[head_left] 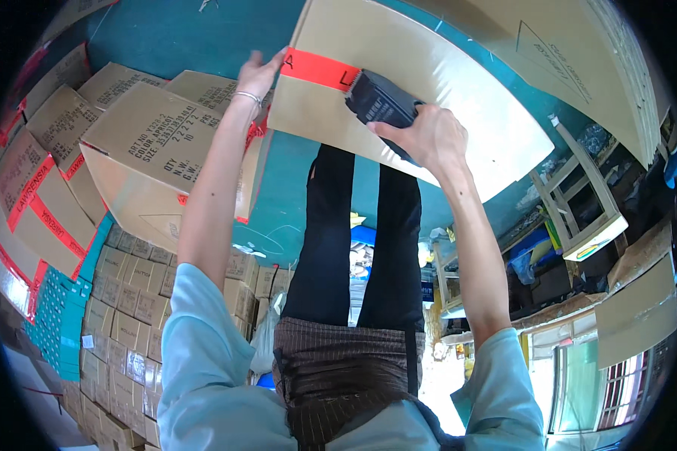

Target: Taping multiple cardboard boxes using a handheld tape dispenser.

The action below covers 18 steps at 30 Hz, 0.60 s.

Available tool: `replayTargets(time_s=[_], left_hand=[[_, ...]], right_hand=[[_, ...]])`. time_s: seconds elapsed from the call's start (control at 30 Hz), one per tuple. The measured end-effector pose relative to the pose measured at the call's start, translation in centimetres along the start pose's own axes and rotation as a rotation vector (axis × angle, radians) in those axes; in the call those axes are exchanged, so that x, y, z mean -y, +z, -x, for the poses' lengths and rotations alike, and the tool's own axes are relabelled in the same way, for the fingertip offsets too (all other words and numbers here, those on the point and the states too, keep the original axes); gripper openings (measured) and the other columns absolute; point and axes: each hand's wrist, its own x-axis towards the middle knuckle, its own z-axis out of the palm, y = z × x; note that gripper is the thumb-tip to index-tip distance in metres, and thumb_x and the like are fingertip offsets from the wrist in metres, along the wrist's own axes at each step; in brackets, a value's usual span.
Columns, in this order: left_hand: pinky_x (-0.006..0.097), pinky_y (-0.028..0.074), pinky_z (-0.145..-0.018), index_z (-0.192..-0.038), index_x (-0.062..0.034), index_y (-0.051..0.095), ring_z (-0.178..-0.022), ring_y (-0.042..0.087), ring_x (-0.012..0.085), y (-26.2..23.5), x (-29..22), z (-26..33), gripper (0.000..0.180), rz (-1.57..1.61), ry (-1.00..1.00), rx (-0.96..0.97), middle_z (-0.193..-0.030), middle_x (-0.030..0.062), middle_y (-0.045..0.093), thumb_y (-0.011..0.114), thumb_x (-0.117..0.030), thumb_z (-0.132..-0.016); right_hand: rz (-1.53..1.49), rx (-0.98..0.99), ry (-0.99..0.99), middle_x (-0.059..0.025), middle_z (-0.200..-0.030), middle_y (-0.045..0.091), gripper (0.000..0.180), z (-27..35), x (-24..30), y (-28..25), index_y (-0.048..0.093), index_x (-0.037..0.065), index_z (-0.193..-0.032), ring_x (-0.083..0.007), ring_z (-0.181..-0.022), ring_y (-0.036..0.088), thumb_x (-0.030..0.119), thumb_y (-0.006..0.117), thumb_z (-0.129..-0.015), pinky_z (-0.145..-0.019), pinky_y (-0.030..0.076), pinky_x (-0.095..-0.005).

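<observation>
A brown cardboard carton (399,45) lies in front of me, a strip of red tape (314,69) running across its face from the left edge. My right hand (432,139) is closed around a black tape dispenser (381,101), whose toothed end sits on the carton where the visible red strip stops. At the carton's left edge is my left hand (259,77), fingers apart, one fingertip touching the edge beside the tape's end. A bracelet circles that wrist.
Printed cartons (147,135), some banded with red tape, stand to the left. Many smaller boxes (132,301) are stacked below them. Flat cardboard sheets (579,60) lean at the upper right. A wooden stool (587,195) is on the right, near cluttered shelving. The floor is green.
</observation>
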Motion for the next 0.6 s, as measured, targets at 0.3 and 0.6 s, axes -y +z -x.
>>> replayTargets(time_s=[0.3, 0.6], left_hand=[[0.023, 0.046, -0.081, -0.111, 0.0026, 0.064, -0.085, 0.058, 0.0087, 0.6, 0.7, 2.2, 0.041, -0.312, 0.414, -0.084, -0.099, 0.0057, 0.067, 0.070, -0.029, -0.085], [0.027, 0.042, -0.092, -0.122, 0.0089, 0.054, -0.101, 0.055, 0.0127, -0.2, 1.8, -0.2, 0.056, -0.359, 0.535, -0.138, -0.112, 0.0125, 0.063, 0.069, -0.031, -0.086]], right_hand=[[-0.076, 0.018, -0.075, -0.0107, -0.064, 0.066, 0.057, 6.4, -10.6, -2.1, 0.070, 0.005, -0.084, -0.0246, -0.065, 0.068, 0.059, 0.073, -0.067, -0.066, 0.052, -0.0349], [0.043, -0.112, 0.442, -0.0132, -0.064, 0.066, 0.065, 8.9, -31.1, -2.1, 0.070, -0.001, -0.081, -0.0269, -0.068, 0.069, 0.063, 0.071, -0.064, -0.067, 0.054, -0.0364]])
